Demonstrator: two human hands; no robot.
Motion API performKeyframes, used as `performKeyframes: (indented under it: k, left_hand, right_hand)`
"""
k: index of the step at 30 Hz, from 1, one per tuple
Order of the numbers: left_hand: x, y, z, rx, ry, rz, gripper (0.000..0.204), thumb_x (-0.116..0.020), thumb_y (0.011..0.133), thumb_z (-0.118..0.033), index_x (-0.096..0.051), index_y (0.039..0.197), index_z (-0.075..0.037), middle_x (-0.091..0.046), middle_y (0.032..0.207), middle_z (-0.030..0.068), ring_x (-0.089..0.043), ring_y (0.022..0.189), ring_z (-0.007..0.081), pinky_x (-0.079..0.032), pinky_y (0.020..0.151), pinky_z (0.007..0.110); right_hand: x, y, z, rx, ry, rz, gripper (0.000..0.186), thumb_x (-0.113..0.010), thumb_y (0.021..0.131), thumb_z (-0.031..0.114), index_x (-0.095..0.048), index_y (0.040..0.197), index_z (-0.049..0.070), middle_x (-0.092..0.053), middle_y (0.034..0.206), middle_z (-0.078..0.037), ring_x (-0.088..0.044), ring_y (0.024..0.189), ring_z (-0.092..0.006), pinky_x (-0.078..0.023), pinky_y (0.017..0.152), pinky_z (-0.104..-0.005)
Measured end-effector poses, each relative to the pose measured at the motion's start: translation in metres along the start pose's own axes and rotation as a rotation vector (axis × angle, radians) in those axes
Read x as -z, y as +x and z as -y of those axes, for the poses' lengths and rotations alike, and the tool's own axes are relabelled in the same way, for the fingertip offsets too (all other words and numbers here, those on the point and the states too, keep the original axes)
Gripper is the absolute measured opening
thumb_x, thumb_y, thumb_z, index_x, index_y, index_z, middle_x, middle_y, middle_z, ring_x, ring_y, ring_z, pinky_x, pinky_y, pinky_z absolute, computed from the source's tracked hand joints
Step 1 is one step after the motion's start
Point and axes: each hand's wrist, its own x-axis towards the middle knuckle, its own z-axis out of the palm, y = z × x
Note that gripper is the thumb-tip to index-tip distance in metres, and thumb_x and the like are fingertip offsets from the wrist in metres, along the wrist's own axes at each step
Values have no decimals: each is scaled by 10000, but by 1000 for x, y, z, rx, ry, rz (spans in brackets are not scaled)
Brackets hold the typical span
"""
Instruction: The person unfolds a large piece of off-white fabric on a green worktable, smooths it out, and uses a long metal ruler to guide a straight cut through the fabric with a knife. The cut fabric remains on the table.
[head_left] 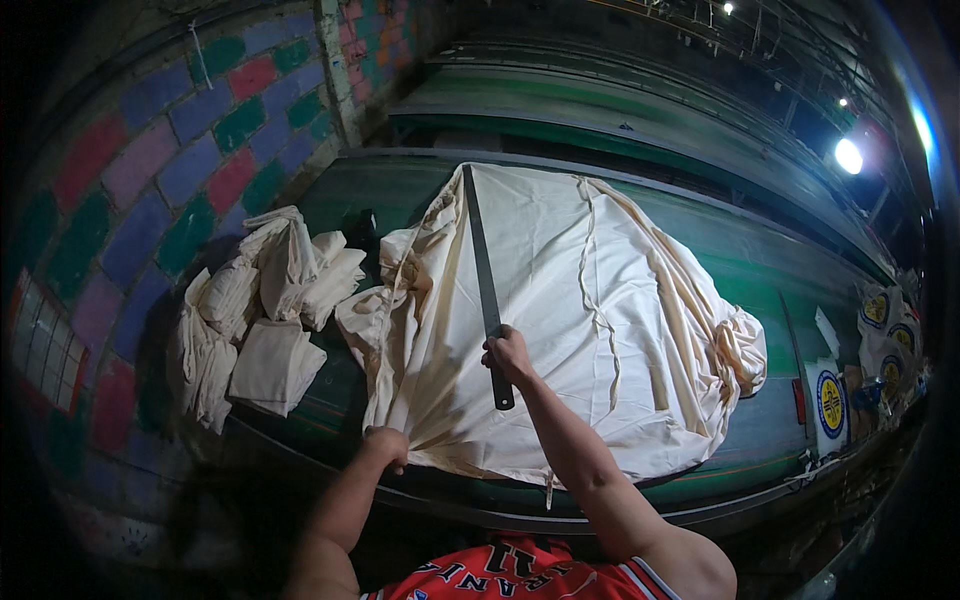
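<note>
A large cream cloth (540,270) with thin ties lies spread over the green table, its left and right sides bunched in folds. Across its left part runs a long dark straight ruler (478,240), reaching from near the cloth's far edge toward me. My right hand (508,354) is closed around the ruler close to its near end, which has a hole. At the cloth's near left corner, my left hand (388,448) is closed on the fabric edge; its fingertips are partly hidden.
Folded cream cloths (280,270) are heaped at the table's left end, by a painted brick wall (140,210). A small dark object (368,222) stands behind them. White sheets with a round blue-yellow emblem (829,405) lie at the right end. More long green tables (600,100) extend beyond.
</note>
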Motion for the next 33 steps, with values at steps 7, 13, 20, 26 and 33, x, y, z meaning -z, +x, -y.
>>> performKeyframes:
  k: [7, 13, 20, 26, 33]
  left_hand:
    - [-37, 24, -67, -544, 15, -759, 259, -786, 712, -215, -717, 882, -32, -629, 1135, 181, -635, 1029, 403, -507, 872, 523]
    - [-57, 28, -75, -592, 92, -384, 207, -612, 705, -54, -718, 870, 12, -698, 873, 206, -695, 863, 360, -549, 757, 465]
    - [-45, 7, -69, -443, 99, -16, 253, -642, 706, -156, -735, 886, -4, -715, 880, 216, -701, 869, 373, -550, 739, 467]
    - [-31, 6, -111, -755, -216, -604, 294, -654, 796, -258, -715, 907, 7, -698, 927, 245, -679, 907, 389, -534, 800, 482]
    - [-19, 10, -203, -792, 24, -246, 317, -629, 802, -200, -683, 1041, 1, -659, 982, 241, -643, 918, 405, -505, 872, 467]
  right_hand:
    - [8, -30, -28, -30, 70, 6, 149, -471, 917, 32, -497, 1024, -69, -583, 816, -124, -619, 575, -199, -522, 510, -344]
    - [19, -28, -22, -23, -10, 19, 180, -473, 913, 42, -498, 1045, -77, -600, 837, -128, -628, 590, -203, -528, 521, -343]
    - [4, -12, -16, -26, 72, 22, 134, -488, 927, 36, -513, 1017, -60, -601, 827, -121, -620, 582, -186, -525, 517, -337]
    - [31, -79, -27, 40, 11, -37, 110, -493, 960, 31, -513, 1050, -31, -587, 790, -87, -601, 550, -169, -502, 484, -323]
    - [92, -180, -45, 18, 21, -190, 209, -504, 977, 40, -498, 1171, -37, -590, 796, -79, -601, 540, -145, -503, 466, -298]
